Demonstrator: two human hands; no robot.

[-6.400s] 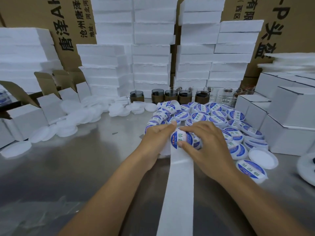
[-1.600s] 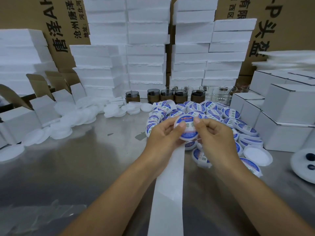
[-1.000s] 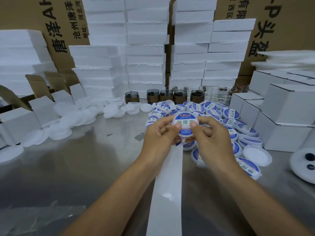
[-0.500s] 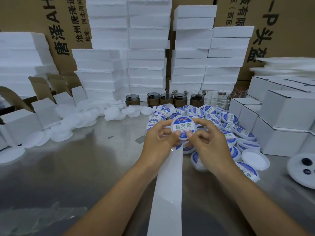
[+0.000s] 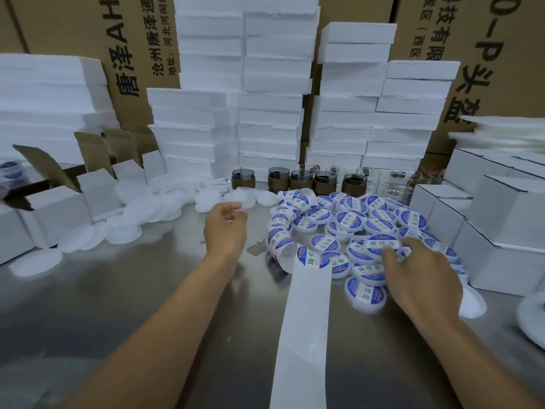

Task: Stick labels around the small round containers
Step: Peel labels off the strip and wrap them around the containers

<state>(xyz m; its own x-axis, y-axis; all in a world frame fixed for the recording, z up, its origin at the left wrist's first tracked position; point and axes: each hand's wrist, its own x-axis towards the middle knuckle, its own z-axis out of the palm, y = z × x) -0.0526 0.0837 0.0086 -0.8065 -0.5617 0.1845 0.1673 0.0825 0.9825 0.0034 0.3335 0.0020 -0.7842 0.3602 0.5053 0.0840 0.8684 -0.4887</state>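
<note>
Setting labelled container (image 5: 380, 245) onto pile (image 5: 348, 219), right hand (image 5: 418, 273) pinching it, may knock neighbours onto label strip (image 5: 303, 320); left hand (image 5: 225, 228) loose, empty.

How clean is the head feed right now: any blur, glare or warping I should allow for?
Head view: the right hand is motion-smeared over the labelled containers, so its hold is unreadable; the left hand is sharper; the steel table shows soft glare and no harsh shadows; wide-angle distortion bows the foam stacks toward the edges; centre labels are legible.
</note>
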